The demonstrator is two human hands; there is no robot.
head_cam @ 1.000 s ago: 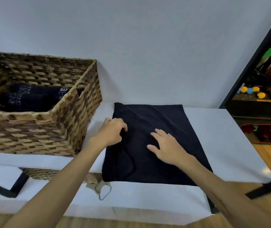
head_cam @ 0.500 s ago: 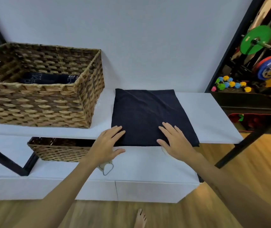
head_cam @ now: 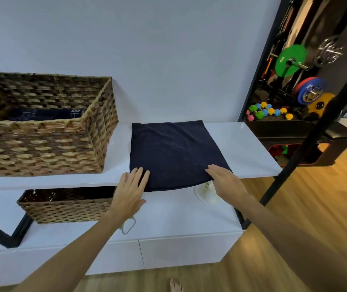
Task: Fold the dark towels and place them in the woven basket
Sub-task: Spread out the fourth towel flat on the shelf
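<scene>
Both flat hands, left hand (head_cam: pixel 131 187) and right hand (head_cam: pixel 225 180), press the dark towel's (head_cam: pixel 174 152) near edge.

Bright, even indoor light, soft shadows, slight overall softness, and wide-angle bending toward the edges.

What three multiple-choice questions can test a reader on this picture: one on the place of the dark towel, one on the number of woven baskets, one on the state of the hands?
1. Where does the dark towel lie?
A. inside the upper woven basket
B. on the white shelf, right of that basket
C. on the floor

2. How many woven baskets show?
A. one
B. two
C. four

3. How are the left hand and right hand?
A. flat, fingers straight, at the towel's near corners
B. both in fists
C. both inside a basket

Answers: 1 B, it lies spread beside the basket. 2 B, a lower woven basket sits under the shelf. 3 A, the fingers are extended.
</scene>
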